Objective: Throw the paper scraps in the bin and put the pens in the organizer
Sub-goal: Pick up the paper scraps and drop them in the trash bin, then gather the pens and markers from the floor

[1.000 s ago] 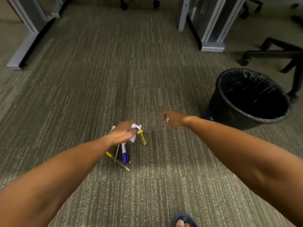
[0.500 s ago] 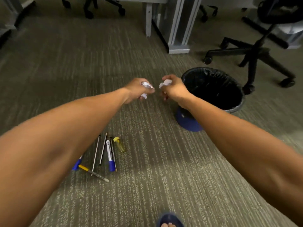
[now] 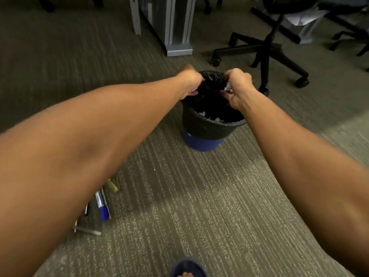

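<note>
A blue bin (image 3: 201, 140) with a black liner stands on the carpet ahead, with several white paper scraps (image 3: 216, 119) lying inside. Both my hands hover over its opening. My left hand (image 3: 189, 81) is closed, with a sliver of white paper showing at its fingers. My right hand (image 3: 236, 87) is closed around a crumpled white paper scrap (image 3: 228, 87). Several pens (image 3: 102, 204) lie on the carpet at the lower left, partly hidden under my left forearm; one has a blue cap, another is yellowish. No organizer is in view.
A grey desk leg (image 3: 175, 27) stands behind the bin. An office chair base (image 3: 263, 50) with castors is at the right rear. My sandalled foot (image 3: 186, 269) shows at the bottom edge. Carpet surrounds the bin.
Both hands rose from the floor with paper scraps and moved right and forward until they are over the bin. The view turned toward the bin; the pens stayed on the carpet.
</note>
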The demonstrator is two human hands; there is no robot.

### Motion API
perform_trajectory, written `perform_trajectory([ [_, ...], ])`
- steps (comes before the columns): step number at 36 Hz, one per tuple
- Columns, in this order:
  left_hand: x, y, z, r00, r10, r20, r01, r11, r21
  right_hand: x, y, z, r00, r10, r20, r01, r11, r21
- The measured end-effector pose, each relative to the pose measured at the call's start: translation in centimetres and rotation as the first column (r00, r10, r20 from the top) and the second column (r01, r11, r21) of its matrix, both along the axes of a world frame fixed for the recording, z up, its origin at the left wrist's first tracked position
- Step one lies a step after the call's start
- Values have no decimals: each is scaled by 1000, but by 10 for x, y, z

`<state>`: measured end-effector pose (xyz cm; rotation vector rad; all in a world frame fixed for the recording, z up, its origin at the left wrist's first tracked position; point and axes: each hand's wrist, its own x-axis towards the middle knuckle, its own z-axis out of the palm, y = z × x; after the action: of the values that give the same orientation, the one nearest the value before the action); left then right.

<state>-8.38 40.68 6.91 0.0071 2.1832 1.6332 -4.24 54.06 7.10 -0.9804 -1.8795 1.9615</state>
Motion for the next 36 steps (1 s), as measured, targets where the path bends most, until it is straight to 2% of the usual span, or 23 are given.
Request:
perform_trajectory([
  [4,2,20,2,997,-67,-23,66,997,-51,3,8,-7,999,44,-20,-46,992,-120],
  [13,-1,8,5,996,-73,-46,66,989,-135,7,13,-14,999,39,-24,-41,997,-67],
  [18,-5,-20,6,993,-73,-98,58,988,-145,3,-3,-14,997,75,-23,-74,997,32],
  [22,-6,-59,8,990,-34,-139,7,982,-189,0,-32,-17,991,133,-33,-123,969,214],
  [28,-2,-146,-4,982,85,-169,-125,963,-240,-4,-95,-28,952,306,-30,-255,839,481],
  [32,11,-214,-23,967,198,-161,-238,926,-293,0,-139,-45,873,487,29,-393,667,633],
  [36,30,-277,-46,943,310,-119,-332,883,-332,3,-181,-66,760,635,141,-544,500,674],
])
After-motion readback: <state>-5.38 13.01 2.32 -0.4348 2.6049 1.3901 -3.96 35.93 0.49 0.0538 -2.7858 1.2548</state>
